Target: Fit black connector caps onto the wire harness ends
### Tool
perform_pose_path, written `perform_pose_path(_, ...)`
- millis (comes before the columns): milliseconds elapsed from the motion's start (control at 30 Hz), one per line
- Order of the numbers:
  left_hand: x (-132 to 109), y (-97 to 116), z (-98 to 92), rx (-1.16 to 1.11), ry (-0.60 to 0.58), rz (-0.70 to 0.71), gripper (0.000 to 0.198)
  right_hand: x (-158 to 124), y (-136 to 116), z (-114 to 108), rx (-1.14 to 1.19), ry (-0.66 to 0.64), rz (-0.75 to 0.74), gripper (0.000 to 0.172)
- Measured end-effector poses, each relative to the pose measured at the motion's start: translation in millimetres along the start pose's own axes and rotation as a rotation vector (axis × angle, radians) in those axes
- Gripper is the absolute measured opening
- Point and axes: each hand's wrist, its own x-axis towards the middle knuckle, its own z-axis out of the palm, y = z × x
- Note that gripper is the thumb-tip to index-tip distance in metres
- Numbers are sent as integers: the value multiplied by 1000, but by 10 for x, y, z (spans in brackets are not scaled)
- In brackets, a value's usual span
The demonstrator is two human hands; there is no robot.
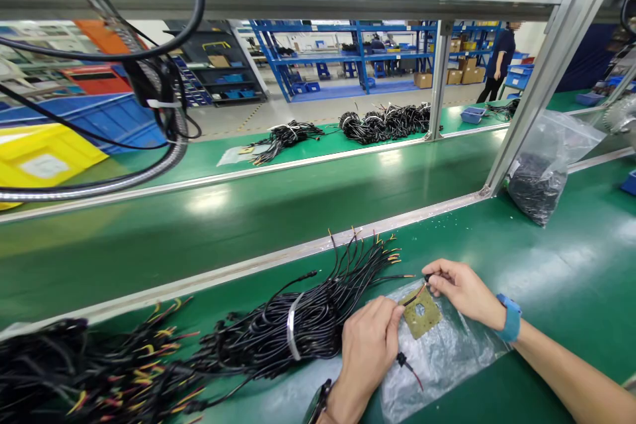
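My left hand pinches the end of a thin black cable beside a small square olive-green pad with a hole, which lies on a clear plastic bag. My right hand, with a blue wristband, is closed in a pinch on a small black piece at the wire tip, just above the pad's far corner. A short black wire with a red lead lies on the bag below my left hand. A bundle of black cables tied with a white strap lies to the left, its stripped ends fanned out.
A large heap of black cables fills the near left. A green conveyor belt runs behind a metal rail. A plastic bag of black parts leans by a metal post. More cable bundles lie on the far bench. A person stands near blue shelving.
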Motion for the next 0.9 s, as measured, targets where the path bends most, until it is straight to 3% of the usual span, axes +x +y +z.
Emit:
perform_pose_path(200, -3, 12, 4, -9, 19, -9, 34, -18, 24, 0, 117, -80, 3, 29)
perform_pose_path(500, 16, 21, -16, 15, 3, -11, 34, -21, -12, -35, 135, -96, -6, 36)
perform_pose_path(900, 17, 16, -19, -1, 0, -64, 34, -46, -136, -99, -35, -120, -106, 17)
